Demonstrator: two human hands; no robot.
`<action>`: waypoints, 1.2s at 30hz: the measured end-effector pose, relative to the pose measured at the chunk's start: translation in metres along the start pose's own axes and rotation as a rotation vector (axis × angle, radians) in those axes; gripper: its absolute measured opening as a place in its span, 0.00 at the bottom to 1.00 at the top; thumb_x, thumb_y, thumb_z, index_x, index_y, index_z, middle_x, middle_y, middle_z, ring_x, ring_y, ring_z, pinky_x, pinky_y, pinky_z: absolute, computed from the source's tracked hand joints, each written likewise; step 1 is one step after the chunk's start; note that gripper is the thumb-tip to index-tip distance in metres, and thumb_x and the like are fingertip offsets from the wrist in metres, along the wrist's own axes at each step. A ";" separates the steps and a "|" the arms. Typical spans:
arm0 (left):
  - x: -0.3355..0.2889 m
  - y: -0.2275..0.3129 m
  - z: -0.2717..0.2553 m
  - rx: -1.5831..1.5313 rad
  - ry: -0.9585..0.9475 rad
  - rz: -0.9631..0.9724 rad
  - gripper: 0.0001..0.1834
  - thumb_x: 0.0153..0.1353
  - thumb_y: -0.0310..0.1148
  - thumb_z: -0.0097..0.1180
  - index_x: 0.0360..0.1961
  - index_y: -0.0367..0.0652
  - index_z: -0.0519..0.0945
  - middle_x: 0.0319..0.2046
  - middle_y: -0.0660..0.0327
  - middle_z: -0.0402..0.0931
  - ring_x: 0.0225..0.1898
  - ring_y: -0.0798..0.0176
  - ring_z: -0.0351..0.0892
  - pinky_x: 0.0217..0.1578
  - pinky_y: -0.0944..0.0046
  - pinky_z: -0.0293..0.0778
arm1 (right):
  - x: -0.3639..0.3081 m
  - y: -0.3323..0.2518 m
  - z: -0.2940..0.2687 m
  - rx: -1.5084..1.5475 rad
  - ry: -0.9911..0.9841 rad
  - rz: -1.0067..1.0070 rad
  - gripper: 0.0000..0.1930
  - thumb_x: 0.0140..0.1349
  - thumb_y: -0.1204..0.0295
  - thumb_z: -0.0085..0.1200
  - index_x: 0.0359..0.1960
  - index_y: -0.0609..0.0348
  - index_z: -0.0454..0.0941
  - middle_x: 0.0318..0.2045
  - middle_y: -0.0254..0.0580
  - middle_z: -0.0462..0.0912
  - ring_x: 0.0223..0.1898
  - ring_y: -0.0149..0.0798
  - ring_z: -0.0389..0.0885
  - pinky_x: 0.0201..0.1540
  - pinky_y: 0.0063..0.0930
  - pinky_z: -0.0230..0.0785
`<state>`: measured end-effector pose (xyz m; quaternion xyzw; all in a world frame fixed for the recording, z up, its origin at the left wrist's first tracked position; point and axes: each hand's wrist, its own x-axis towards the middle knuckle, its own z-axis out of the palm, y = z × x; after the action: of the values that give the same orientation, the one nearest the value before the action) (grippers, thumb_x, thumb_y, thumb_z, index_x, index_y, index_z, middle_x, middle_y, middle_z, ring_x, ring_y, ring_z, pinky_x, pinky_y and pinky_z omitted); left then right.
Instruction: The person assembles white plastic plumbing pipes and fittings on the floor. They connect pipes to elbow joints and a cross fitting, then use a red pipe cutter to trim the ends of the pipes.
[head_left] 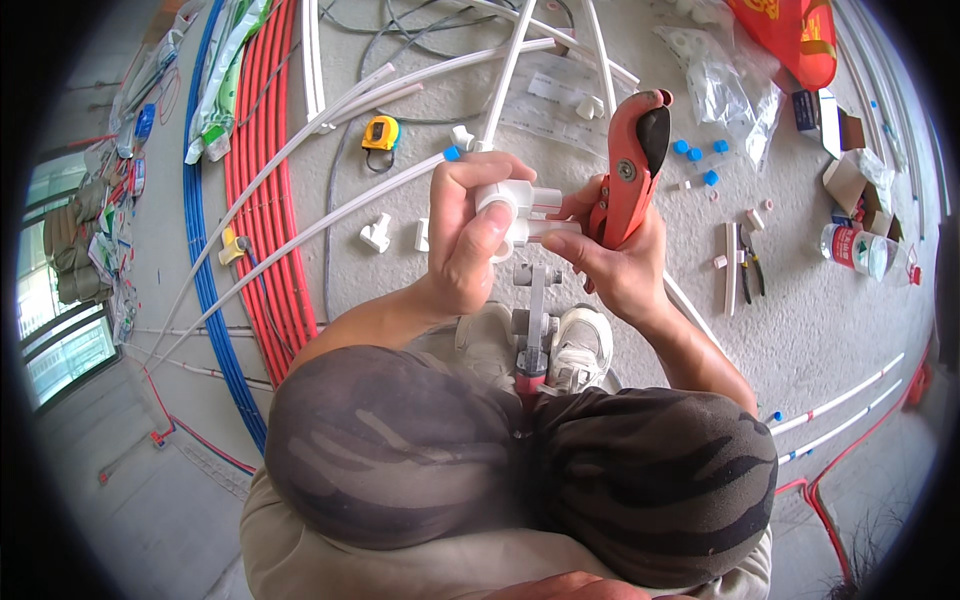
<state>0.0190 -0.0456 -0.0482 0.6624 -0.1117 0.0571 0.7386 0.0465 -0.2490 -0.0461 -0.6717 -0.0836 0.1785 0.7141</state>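
My left hand [462,235] is closed around a white plastic pipe fitting [508,196], thumb pressed on its front. Two short white pipe stubs [545,198] stick out of the fitting toward the right. Wrapped in my right hand [630,270] is a red pipe cutter [624,140] with a dark blade, its head pointing up. The thumb and forefinger of that hand also reach the ends of the stubs. Below the hands, between my shoes, stands a pipe welding tool [537,310] with grey heating heads and a red lower part.
Loose white fittings [376,233] and a yellow tape measure [381,133] lie left of centre. Long white pipes [330,215] cross red pipes [268,200] and blue pipes [205,230]. At right are blue caps [710,178], pliers [750,265], a bottle [856,248] and an opened box [858,190].
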 end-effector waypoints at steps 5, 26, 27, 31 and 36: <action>0.002 0.001 0.001 -0.023 -0.003 -0.009 0.19 0.73 0.35 0.45 0.60 0.36 0.65 0.59 0.40 0.71 0.57 0.55 0.72 0.62 0.51 0.69 | -0.001 0.001 0.000 0.013 0.005 -0.005 0.16 0.59 0.74 0.75 0.43 0.63 0.81 0.28 0.35 0.85 0.20 0.21 0.76 0.17 0.17 0.64; 0.007 -0.005 0.002 -0.157 0.088 0.036 0.17 0.68 0.33 0.48 0.55 0.39 0.64 0.53 0.36 0.75 0.51 0.52 0.76 0.56 0.48 0.74 | 0.003 0.005 0.007 0.022 0.012 -0.008 0.20 0.60 0.76 0.74 0.50 0.65 0.77 0.28 0.35 0.84 0.23 0.23 0.78 0.19 0.17 0.66; 0.007 -0.008 0.000 -0.154 0.085 0.047 0.17 0.68 0.33 0.47 0.55 0.39 0.64 0.53 0.36 0.75 0.51 0.52 0.76 0.56 0.48 0.74 | 0.004 0.006 0.007 0.028 0.009 -0.013 0.20 0.60 0.77 0.74 0.50 0.65 0.77 0.28 0.36 0.84 0.23 0.23 0.78 0.19 0.17 0.67; 0.010 -0.011 -0.004 -0.211 0.029 0.041 0.16 0.70 0.29 0.48 0.56 0.41 0.62 0.54 0.40 0.72 0.50 0.56 0.76 0.54 0.51 0.77 | 0.004 0.004 0.007 0.065 0.025 -0.002 0.21 0.60 0.77 0.74 0.50 0.66 0.76 0.29 0.37 0.84 0.25 0.25 0.80 0.23 0.18 0.72; 0.008 -0.011 -0.002 -0.140 0.082 0.029 0.16 0.69 0.32 0.47 0.55 0.39 0.65 0.54 0.36 0.75 0.51 0.52 0.76 0.57 0.49 0.73 | 0.004 0.007 0.007 0.083 0.034 0.028 0.22 0.59 0.76 0.74 0.51 0.67 0.75 0.32 0.39 0.85 0.29 0.26 0.82 0.27 0.21 0.77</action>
<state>0.0296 -0.0458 -0.0569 0.6047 -0.0946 0.0867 0.7861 0.0469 -0.2405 -0.0530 -0.6455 -0.0548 0.1804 0.7402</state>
